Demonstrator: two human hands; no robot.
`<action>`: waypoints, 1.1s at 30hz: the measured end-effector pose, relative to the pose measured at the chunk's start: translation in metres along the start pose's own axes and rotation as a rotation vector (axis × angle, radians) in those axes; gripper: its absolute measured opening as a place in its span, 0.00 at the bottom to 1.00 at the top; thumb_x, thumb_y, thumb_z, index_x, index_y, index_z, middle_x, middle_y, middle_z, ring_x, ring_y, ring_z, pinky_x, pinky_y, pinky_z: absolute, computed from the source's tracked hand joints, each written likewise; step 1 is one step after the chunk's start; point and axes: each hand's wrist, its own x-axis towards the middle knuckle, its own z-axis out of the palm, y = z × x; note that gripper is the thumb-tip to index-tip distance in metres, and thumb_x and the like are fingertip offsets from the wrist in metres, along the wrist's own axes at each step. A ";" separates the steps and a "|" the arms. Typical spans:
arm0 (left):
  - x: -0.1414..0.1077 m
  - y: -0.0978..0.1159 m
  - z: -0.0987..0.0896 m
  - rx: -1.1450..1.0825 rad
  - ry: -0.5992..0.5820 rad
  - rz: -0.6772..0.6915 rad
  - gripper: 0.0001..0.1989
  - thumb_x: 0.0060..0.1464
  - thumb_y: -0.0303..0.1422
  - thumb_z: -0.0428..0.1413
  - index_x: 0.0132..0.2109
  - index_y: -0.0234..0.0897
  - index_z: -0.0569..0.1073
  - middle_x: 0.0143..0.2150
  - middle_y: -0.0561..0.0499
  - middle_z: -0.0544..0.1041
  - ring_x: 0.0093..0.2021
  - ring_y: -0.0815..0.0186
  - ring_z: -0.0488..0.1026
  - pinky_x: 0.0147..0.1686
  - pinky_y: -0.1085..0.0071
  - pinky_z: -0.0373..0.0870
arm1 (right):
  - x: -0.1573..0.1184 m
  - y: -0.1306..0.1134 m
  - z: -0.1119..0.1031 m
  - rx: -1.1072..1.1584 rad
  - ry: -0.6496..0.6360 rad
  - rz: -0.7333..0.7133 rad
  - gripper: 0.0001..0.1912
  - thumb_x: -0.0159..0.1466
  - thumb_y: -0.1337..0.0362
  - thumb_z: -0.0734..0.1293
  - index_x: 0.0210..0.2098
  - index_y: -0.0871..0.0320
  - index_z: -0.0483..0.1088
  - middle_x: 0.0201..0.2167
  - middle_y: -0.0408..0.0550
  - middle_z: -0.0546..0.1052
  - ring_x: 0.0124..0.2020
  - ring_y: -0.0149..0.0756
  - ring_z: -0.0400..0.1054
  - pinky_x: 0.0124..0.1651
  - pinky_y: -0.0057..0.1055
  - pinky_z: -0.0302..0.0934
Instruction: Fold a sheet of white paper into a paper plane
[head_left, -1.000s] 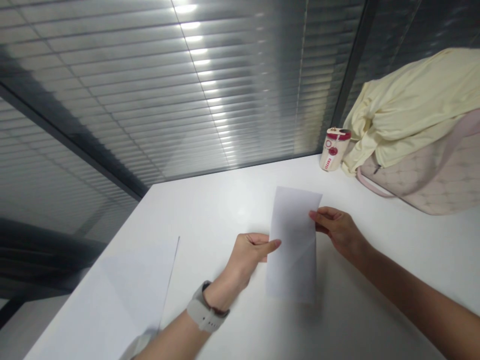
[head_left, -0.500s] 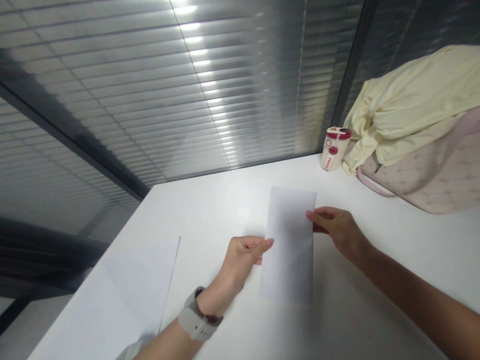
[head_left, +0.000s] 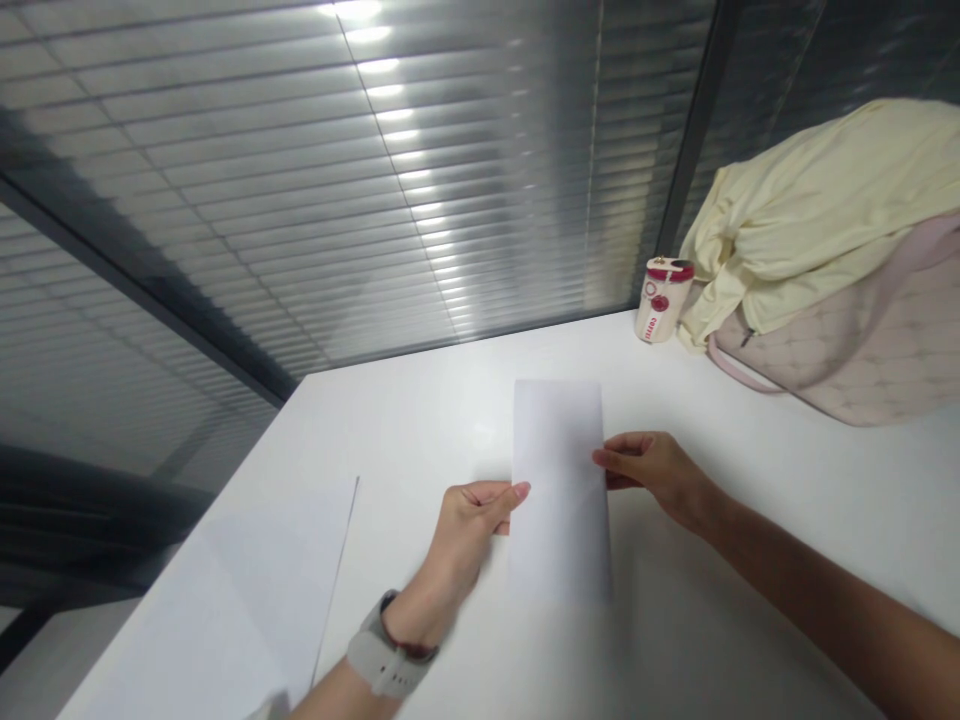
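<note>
A narrow white sheet of paper, taller than wide and faintly creased, is held between my two hands above the white table. My left hand pinches its left edge, thumb on the front face and fingers behind. At the right edge, slightly higher, my right hand grips it the same way. A grey watch is on my left wrist.
White paper lies on the left of the white table. A red-and-cream cup stands at the back right, beside a pink quilted bag with a pale yellow cloth over it. Blinds rise behind the table.
Both hands and the held paper have shifted a little to the left. The paper's tilt has changed slightly, and my right hand is a bit lower. Both grips stay closed.
</note>
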 end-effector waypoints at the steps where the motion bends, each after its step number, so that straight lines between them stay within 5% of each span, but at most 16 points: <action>1: 0.000 0.000 0.000 -0.001 -0.006 -0.004 0.22 0.40 0.44 0.65 0.15 0.34 0.66 0.16 0.58 0.57 0.19 0.74 0.52 0.19 0.76 0.50 | 0.000 0.001 -0.001 -0.006 -0.005 0.012 0.16 0.43 0.56 0.78 0.24 0.62 0.77 0.22 0.46 0.79 0.24 0.34 0.73 0.34 0.33 0.71; 7: 0.002 -0.002 -0.001 -0.006 0.009 -0.020 0.20 0.37 0.45 0.66 0.17 0.34 0.71 0.16 0.56 0.62 0.19 0.73 0.56 0.18 0.76 0.52 | 0.003 0.007 -0.004 0.026 -0.023 0.012 0.15 0.44 0.56 0.78 0.23 0.62 0.76 0.22 0.46 0.79 0.24 0.34 0.73 0.34 0.33 0.71; 13: 0.003 -0.001 -0.001 -0.035 -0.041 -0.045 0.19 0.38 0.44 0.66 0.17 0.34 0.72 0.16 0.55 0.65 0.18 0.73 0.59 0.17 0.77 0.54 | -0.001 0.009 0.002 0.025 -0.190 0.064 0.17 0.48 0.55 0.76 0.30 0.62 0.79 0.27 0.48 0.80 0.29 0.35 0.74 0.35 0.32 0.70; 18: -0.001 -0.001 0.002 -0.045 -0.074 -0.080 0.17 0.40 0.46 0.66 0.22 0.34 0.77 0.17 0.54 0.70 0.19 0.71 0.65 0.20 0.76 0.62 | -0.004 0.013 0.008 0.001 -0.108 0.021 0.17 0.45 0.55 0.77 0.28 0.63 0.79 0.25 0.49 0.80 0.27 0.36 0.73 0.35 0.34 0.69; 23: -0.009 -0.005 0.003 -0.123 -0.209 -0.172 0.17 0.39 0.44 0.67 0.32 0.35 0.81 0.29 0.46 0.80 0.29 0.60 0.76 0.30 0.69 0.72 | -0.002 0.012 0.006 0.020 -0.004 -0.017 0.17 0.43 0.54 0.78 0.25 0.62 0.78 0.24 0.48 0.80 0.27 0.38 0.73 0.37 0.37 0.69; 33: -0.008 -0.012 0.003 -0.059 -0.133 -0.088 0.19 0.43 0.47 0.64 0.31 0.34 0.80 0.28 0.48 0.79 0.31 0.63 0.76 0.32 0.72 0.74 | -0.001 0.018 0.000 0.103 0.080 -0.070 0.16 0.46 0.54 0.77 0.26 0.60 0.78 0.25 0.46 0.80 0.29 0.39 0.74 0.41 0.40 0.70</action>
